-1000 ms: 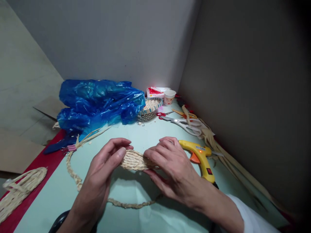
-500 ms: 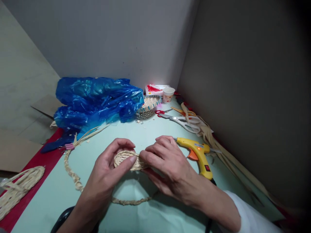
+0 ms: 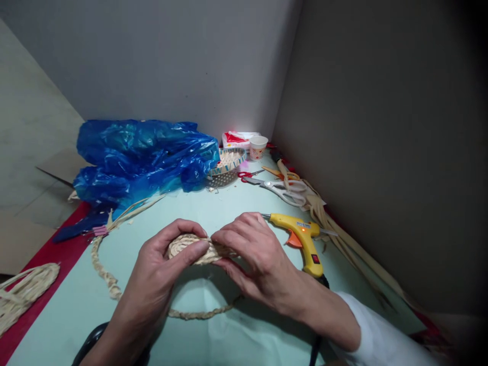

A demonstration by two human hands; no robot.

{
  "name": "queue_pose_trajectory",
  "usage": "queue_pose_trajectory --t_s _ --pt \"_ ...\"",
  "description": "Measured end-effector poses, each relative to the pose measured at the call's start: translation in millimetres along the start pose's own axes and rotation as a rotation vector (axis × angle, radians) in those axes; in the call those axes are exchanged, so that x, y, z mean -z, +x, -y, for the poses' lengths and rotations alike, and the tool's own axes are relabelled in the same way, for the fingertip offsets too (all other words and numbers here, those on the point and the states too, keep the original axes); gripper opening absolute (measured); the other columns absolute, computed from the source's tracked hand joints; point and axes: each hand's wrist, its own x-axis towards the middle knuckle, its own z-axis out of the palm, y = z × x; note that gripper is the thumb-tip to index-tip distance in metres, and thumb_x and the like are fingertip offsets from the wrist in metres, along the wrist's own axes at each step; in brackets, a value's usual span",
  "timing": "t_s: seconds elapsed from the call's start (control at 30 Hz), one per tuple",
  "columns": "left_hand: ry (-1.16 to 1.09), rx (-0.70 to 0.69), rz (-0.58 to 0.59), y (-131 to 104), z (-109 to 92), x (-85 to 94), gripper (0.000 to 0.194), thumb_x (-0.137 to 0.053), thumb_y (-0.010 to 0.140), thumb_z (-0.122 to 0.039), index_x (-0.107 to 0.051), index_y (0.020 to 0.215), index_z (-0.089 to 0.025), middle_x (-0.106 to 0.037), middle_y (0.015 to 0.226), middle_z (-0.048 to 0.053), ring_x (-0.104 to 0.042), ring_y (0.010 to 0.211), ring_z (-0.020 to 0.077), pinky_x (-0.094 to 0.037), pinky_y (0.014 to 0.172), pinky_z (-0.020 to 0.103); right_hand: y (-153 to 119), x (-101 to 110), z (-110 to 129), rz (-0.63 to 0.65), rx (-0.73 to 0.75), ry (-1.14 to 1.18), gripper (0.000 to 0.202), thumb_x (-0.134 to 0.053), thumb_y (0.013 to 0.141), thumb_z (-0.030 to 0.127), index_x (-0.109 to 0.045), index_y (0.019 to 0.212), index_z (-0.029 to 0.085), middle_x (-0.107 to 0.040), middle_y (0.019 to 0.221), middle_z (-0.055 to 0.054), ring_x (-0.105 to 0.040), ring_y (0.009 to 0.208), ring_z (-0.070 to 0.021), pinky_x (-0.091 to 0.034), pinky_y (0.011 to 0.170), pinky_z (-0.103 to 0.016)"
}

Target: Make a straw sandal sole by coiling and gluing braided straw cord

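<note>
Both hands hold a small coiled disc of braided straw [image 3: 190,247] just above the pale green table [image 3: 229,203]. My left hand [image 3: 160,269] pinches its left edge between thumb and fingers. My right hand [image 3: 251,256] grips its right side with the fingers curled over the top. A long loose tail of the same braid [image 3: 104,274] loops from the disc across the table, out to the left and back under my hands. A yellow glue gun [image 3: 301,239] lies just right of my right hand, its light on.
A crumpled blue plastic bag [image 3: 141,155] fills the back left. Behind it are a small woven basket [image 3: 229,161], a paper cup [image 3: 258,147], scissors [image 3: 274,185] and straw strips [image 3: 343,239] along the right wall. A braid bundle [image 3: 23,292] lies on the red mat.
The disc has tipped from edge-on toward flat, showing its spiral face, and my fingers have closed in tighter on it. The view has shifted slightly to the right.
</note>
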Motion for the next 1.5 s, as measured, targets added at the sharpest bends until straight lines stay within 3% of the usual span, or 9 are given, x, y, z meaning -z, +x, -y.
queue_pose_trajectory --t_s 0.13,0.23,0.4,0.63,0.83,0.97,1.07,1.23,1.5 --pt "-0.214 0.074 -0.027 -3 -5 -4.4 0.048 -0.083 0.077 -0.044 -0.068 0.119 -0.027 -0.075 0.086 0.000 -0.065 0.077 0.0177 -0.052 0.075 0.024 0 2 -4 -0.072 -0.022 -0.061 0.008 -0.057 0.098 0.019 -0.062 0.104 0.015 -0.069 0.094 -0.008 -0.055 0.085 -0.0221 -0.038 0.080 -0.039" --pt "-0.225 0.081 -0.057 -2 -3 -7.5 0.042 -0.087 0.075 -0.037 -0.068 0.110 -0.024 -0.074 0.085 0.000 -0.065 0.076 0.0157 -0.051 0.073 0.022 1 0 -4 -0.107 -0.006 -0.102 0.009 -0.056 0.099 0.019 -0.061 0.103 0.014 -0.068 0.091 -0.007 -0.053 0.083 -0.0222 -0.038 0.079 -0.039" --pt "-0.299 0.093 -0.050 -2 -2 -13.2 0.035 -0.087 0.073 -0.030 -0.066 0.100 -0.022 -0.069 0.078 -0.002 -0.066 0.075 0.0153 -0.052 0.070 0.023 0 -4 -1 -0.074 0.014 -0.133 0.027 -0.056 0.100 0.019 -0.058 0.124 0.007 -0.069 0.097 -0.011 -0.052 0.085 -0.0241 -0.038 0.081 -0.042" --pt "-0.262 0.091 -0.045 -5 -6 -13.5 0.044 -0.087 0.075 -0.030 -0.062 0.110 -0.025 -0.066 0.067 -0.007 -0.059 0.060 0.0100 -0.047 0.059 0.018 0 -5 2 -0.094 0.009 -0.017 0.023 -0.059 0.101 0.019 -0.058 0.124 0.014 -0.074 0.105 -0.008 -0.056 0.087 -0.0215 -0.041 0.083 -0.041" --pt "-0.381 0.101 0.014 -3 1 -18.4 0.042 -0.086 0.076 -0.030 -0.062 0.109 -0.023 -0.074 0.086 0.000 -0.066 0.077 0.0138 -0.053 0.072 0.021 -2 -18 -1 -0.128 -0.059 -0.014 0.023 -0.056 0.105 0.024 -0.062 0.125 0.015 -0.075 0.110 -0.011 -0.059 0.090 -0.0239 -0.045 0.081 -0.042" --pt "-0.362 0.097 -0.039 -1 1 -19.9 0.052 -0.088 0.074 -0.029 -0.059 0.117 -0.024 -0.074 0.082 0.000 -0.069 0.076 0.0153 -0.053 0.071 0.022 -1 -15 -5 -0.051 -0.046 0.050 0.044 -0.061 0.103 0.034 -0.052 0.141 0.014 -0.072 0.123 -0.013 -0.064 0.102 -0.0251 -0.052 0.088 -0.041" --pt "-0.351 0.094 -0.068 -1 -2 -16.4 0.061 -0.087 0.075 -0.030 -0.056 0.127 -0.026 -0.074 0.077 -0.001 -0.070 0.070 0.0160 -0.054 0.069 0.023 -1 -6 -6 -0.006 -0.154 0.218 0.061 -0.074 0.094 0.037 -0.048 0.144 0.013 -0.070 0.128 -0.015 -0.068 0.102 -0.0224 -0.056 0.089 -0.036" --pt "-0.314 0.099 -0.106 -1 -5 -9.6 0.059 -0.087 0.076 -0.031 -0.058 0.127 -0.030 -0.071 0.076 -0.003 -0.066 0.069 0.0144 -0.054 0.068 0.022 -1 3 -3 -0.007 -0.236 0.324 0.037 -0.071 0.094 0.024 -0.059 0.128 0.015 -0.072 0.111 -0.009 -0.068 0.080 -0.0153 -0.057 0.079 -0.029" --pt "-0.298 0.097 -0.053 1 -5 -7.4 0.055 -0.085 0.076 -0.026 -0.058 0.124 -0.028 -0.073 0.084 -0.001 -0.063 0.070 0.0124 -0.052 0.066 0.020 3 13 2 0.031 -0.136 0.338 0.022 -0.063 0.100 0.019 -0.070 0.117 0.009 -0.072 0.107 -0.011 -0.066 0.095 -0.0173 -0.051 0.086 -0.027"
